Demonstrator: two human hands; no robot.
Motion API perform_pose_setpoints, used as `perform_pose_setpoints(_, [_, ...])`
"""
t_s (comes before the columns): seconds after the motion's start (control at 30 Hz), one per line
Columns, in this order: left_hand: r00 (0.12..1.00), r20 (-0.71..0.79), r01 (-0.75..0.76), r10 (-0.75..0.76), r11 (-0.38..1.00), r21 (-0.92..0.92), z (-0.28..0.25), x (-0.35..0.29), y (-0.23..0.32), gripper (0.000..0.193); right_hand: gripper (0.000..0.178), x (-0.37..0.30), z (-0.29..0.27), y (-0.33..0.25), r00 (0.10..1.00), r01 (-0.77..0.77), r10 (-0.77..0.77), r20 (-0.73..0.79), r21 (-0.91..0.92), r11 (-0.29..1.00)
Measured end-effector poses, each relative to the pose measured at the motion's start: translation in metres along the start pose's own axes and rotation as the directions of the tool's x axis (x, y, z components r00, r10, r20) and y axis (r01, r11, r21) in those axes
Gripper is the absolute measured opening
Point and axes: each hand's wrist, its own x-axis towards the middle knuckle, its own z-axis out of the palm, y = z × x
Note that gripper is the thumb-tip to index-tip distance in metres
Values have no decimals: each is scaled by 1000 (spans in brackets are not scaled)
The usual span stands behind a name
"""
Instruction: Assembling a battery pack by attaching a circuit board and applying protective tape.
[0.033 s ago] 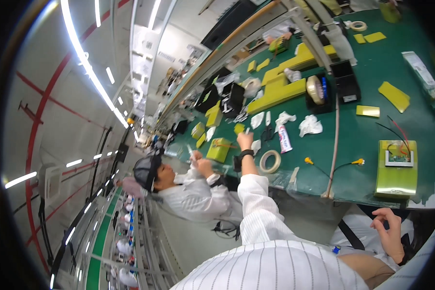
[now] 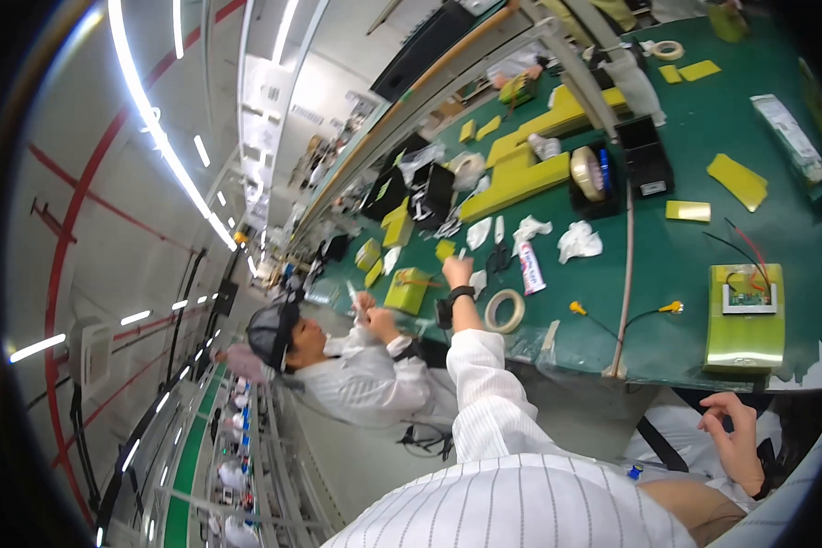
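My left hand [image 2: 458, 272] reaches over the green table [image 2: 557, 333], its fingers pinched together. A small pale tip shows at the fingers, too small to name. Close to it lie a yellow piece [image 2: 445, 249], a roll of tape [image 2: 504, 311] and a yellow block-shaped pack [image 2: 408, 290]. Scissors [image 2: 498, 258] and a white tube [image 2: 531, 268] lie just to the right. My right hand [image 2: 735, 443] hangs off the table's near edge, by my lap, fingers loosely bent and apart with nothing in them. Above it on the table sits a yellow-green pack [image 2: 744, 338] with a circuit board and wires.
To the left a co-worker [image 2: 361, 374] in white works with both hands at the table. Black bins [image 2: 644, 160], crumpled tissues [image 2: 580, 241], yellow sheets [image 2: 738, 183] and a cable with yellow connectors [image 2: 674, 308] lie about. A thin upright pole [image 2: 627, 292] crosses the view.
The whole view has shifted a little, so the table and its things sit slightly further left. My hands keep nearly the same poses.
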Motion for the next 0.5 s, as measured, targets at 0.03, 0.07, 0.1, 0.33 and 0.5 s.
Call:
perform_pose_setpoints(0.03, [997,71,18,-17,1000,-15,23,-1,7,33,15,-1,-1,-3,1000,-6,5,-29,-18,1000])
perform_pose_setpoints(0.07, [989,139,48,-43,998,-29,45,-4,11,34,15,-2,0,-3,998,-27,25,-52,-43,999])
perform_pose_setpoints(0.1, [980,189,69,-63,997,-27,55,-5,24,35,16,-6,-3,-1,997,-33,30,-70,-50,998])
perform_pose_setpoints(0.33, [941,309,108,-136,989,105,76,-12,44,25,17,-3,-4,6,993,-46,41,-110,-46,998])
perform_pose_setpoints(0.5, [912,339,155,-231,959,235,93,-27,62,20,17,-6,-4,4,994,-50,44,-96,-60,997])
